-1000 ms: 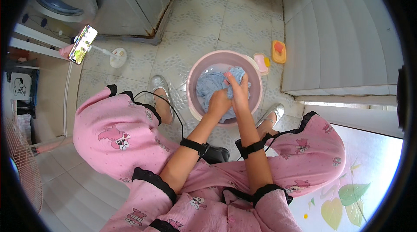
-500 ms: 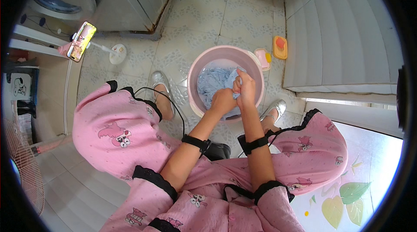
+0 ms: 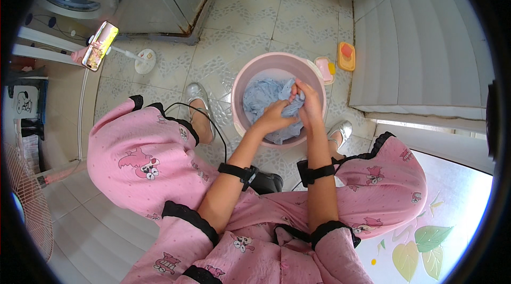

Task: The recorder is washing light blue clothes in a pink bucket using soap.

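Note:
A wet light blue garment [image 3: 262, 98] lies bunched in a round pink basin [image 3: 238, 79] on the floor in front of me. My right hand [image 3: 312, 103] is closed round a gathered part of it, near the basin's right side. From the left, my left hand [image 3: 274, 118] grips the same bunch lower down, with its thumb and fingers apart around the cloth. Part of the fabric is hidden behind my hands. Whitish water shows at the far side of the basin.
Right of the basin stand a pink soap dish [image 3: 325, 70] with a yellow piece and an orange dish with a red brush [image 3: 346, 56]. A phone [image 3: 100, 46] sits on a white-based stand [image 3: 145, 61] at left. A grey cabinet and a tiled wall flank the patterned floor.
My hands have come out of a tight clench together and loosened on the garment. The left fingers have spread, and the right hand has shifted slightly right.

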The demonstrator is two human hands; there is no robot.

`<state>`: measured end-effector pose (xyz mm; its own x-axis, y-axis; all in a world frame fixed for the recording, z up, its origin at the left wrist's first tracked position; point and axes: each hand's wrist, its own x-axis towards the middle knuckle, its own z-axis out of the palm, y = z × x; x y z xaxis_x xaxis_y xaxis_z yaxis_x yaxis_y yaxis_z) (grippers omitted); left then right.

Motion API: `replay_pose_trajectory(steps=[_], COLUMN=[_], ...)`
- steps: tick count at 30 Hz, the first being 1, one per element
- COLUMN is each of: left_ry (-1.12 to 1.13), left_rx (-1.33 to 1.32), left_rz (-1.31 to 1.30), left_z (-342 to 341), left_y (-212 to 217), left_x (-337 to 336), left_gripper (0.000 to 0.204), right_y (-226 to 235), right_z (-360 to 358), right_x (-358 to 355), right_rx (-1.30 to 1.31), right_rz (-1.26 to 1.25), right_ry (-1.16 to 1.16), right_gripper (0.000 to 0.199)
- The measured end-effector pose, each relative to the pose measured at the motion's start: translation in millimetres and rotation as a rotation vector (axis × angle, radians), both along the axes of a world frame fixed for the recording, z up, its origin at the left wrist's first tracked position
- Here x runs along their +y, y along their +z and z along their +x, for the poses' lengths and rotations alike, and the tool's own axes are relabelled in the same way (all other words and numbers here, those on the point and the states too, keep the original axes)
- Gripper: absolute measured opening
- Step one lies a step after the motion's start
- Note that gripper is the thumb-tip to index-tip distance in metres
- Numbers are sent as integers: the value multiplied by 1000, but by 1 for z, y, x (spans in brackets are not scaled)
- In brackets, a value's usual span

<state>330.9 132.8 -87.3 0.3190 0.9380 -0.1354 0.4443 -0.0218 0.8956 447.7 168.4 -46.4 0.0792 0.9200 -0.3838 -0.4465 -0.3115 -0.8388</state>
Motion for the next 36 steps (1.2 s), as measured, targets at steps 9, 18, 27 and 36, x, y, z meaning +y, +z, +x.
replay_pose_trajectory(steps=[9, 18, 27, 36], left_ry=[464, 566, 524, 771], left_rx=[-25, -93, -220, -1063], left_rz=[-548, -720, -479, -464], left_z=[-37, -33, -38, -69], left_y=[-67, -102, -66, -17], left_x=[16, -8, 8, 50], left_gripper=[52, 68, 24, 14], right_y=[-20, -37, -73, -72], right_z=[63, 41, 24, 87], right_x=[-6, -29, -45, -12], right_rx=[-709, -1087, -1114, -372], right_rz=[-230, -147, -251, -127], right_ry=[249, 637, 587, -275], right_gripper=[23, 75, 47, 24])
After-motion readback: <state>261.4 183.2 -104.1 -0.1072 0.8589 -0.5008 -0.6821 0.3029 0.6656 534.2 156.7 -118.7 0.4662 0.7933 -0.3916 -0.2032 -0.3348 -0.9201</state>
